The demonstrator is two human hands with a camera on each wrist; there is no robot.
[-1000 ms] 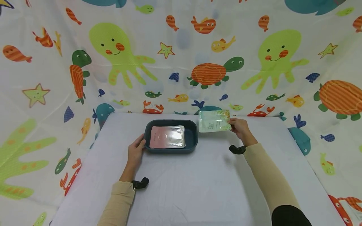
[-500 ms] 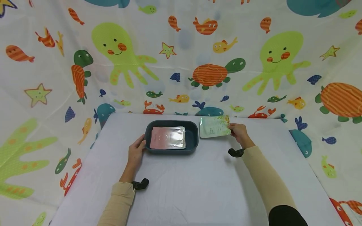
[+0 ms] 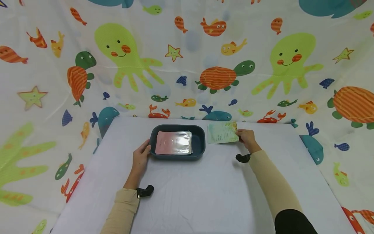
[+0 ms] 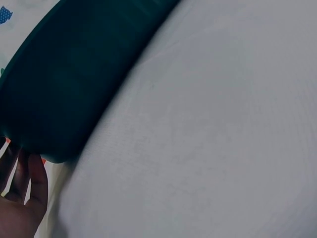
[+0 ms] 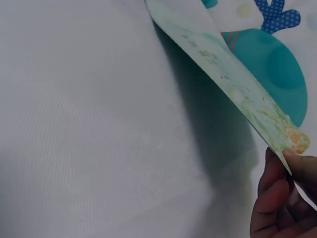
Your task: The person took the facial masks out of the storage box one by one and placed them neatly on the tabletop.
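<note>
A dark teal rectangular tray stands near the table's far edge. In it lie flat pink and silver sachets, stacked, the lower one barely showing. My left hand rests its fingers against the tray's left end; in the left wrist view the fingers look extended along the outer wall. Right of the tray, my right hand pinches the right edge of a pale green sachet between thumb and fingers. The right wrist view shows this sachet tilted, with a shadow on the cloth below it.
White cloth covers the table. Behind it hangs a curtain printed with sea animals, meeting the table's far edge close behind the tray and the green sachet. Black bands sit on both wrists.
My right hand has brought the green sachet down and slightly nearer, beside the tray; in the last half second it moved only a little. The left hand and tray have stayed put.
</note>
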